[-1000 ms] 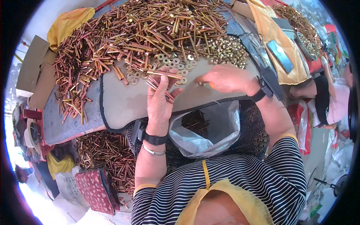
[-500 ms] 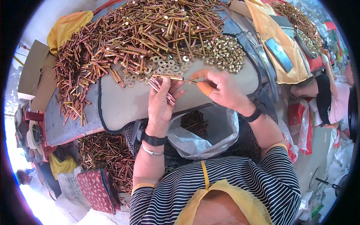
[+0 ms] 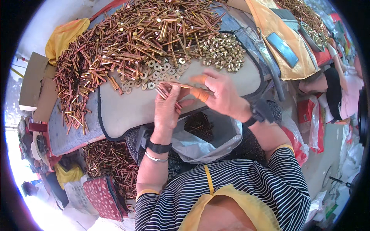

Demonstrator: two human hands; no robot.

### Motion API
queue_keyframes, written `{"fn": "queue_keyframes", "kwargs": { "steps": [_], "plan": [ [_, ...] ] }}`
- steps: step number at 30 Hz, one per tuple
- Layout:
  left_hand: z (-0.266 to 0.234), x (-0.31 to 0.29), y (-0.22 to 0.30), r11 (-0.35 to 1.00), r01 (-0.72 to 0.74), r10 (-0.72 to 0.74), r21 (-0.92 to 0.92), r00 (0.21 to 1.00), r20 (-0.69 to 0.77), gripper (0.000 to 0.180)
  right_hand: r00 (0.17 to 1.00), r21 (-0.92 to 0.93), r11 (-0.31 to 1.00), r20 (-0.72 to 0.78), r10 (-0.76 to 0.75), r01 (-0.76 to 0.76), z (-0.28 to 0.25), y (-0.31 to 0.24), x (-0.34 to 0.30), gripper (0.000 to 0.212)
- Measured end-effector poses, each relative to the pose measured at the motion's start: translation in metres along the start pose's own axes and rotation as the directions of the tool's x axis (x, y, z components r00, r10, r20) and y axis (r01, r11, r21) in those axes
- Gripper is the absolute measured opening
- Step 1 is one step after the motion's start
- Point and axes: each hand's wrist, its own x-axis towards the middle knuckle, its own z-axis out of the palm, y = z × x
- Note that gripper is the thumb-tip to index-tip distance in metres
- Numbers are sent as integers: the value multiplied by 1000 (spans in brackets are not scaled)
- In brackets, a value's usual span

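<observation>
My left hand (image 3: 166,109) is closed round several copper-coloured metal tubes (image 3: 162,92) beside the washers. One longer tube (image 3: 175,84) lies across its thumb and points right. At that tube's right end is my right hand (image 3: 223,94), smeared by motion, with orange covers on the thumb and a finger. A thin metal rod (image 3: 209,91) shows between these fingers, in line with the tube; whether it sits inside the tube is too blurred to tell. Flat washers (image 3: 156,66) lie just beyond my left hand, and small brassy nuts (image 3: 223,52) are heaped beyond my right.
A large pile of metal tubes and rods (image 3: 138,42) covers the table's far side. On my lap an open white bag (image 3: 192,148) holds dark pieces. A phone (image 3: 282,49) rests on orange cloth (image 3: 298,71) at right. Another person (image 3: 348,92) sits at far right.
My right hand has shifted slightly left, closer to my left hand, and blurred. The rod's bare stretch between tube and fingers looks shorter. The whole view has moved a little.
</observation>
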Motion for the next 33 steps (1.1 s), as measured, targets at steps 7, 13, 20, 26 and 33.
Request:
{"fn": "queue_keyframes", "kwargs": {
  "steps": [7,13,20,26,33],
  "plan": [
    [11,-11,-27,989,97,-82,-109,987,139,16,963,109,958,-83,-256,265,22,-8,-11,74],
    [34,-3,-28,1000,17,-16,-19,997,72,11,956,99,964,-187,-225,246,23,13,-9,67],
    [29,21,-26,813,-416,394,408,908,140,12,949,332,943,-288,126,-25,20,41,5,39],
    [29,19,-17,722,-388,322,573,921,217,11,975,-63,985,-162,151,-163,0,58,0,18],
    [16,28,-28,777,-395,295,490,916,272,7,997,-260,965,65,52,-33,-3,61,-4,14]
  ]
}}
